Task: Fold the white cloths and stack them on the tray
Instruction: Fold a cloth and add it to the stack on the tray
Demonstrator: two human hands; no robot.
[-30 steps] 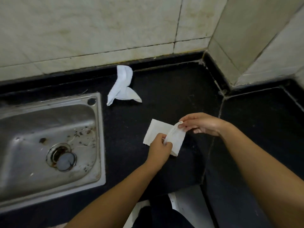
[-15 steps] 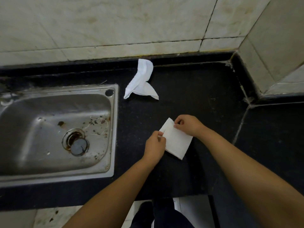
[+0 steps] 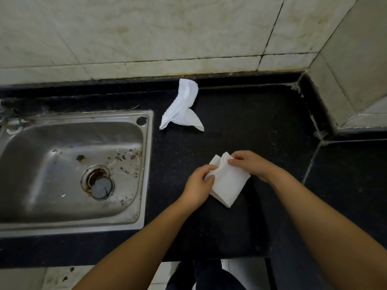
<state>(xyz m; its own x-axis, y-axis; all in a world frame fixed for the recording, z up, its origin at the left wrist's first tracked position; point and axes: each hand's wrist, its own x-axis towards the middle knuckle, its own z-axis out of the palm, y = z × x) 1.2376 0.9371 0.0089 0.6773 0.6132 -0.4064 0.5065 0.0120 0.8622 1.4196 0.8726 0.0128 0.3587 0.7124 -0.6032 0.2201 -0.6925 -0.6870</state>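
Folded cloth: I'm pinching its top edge, left hand and right hand both gripping.
Crumpled cloth: lying near the sink.

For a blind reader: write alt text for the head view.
Two hands, left hand and right hand, pinch a folded white cloth on a black countertop. A crumpled white cloth lies by the wall, beside a steel sink.
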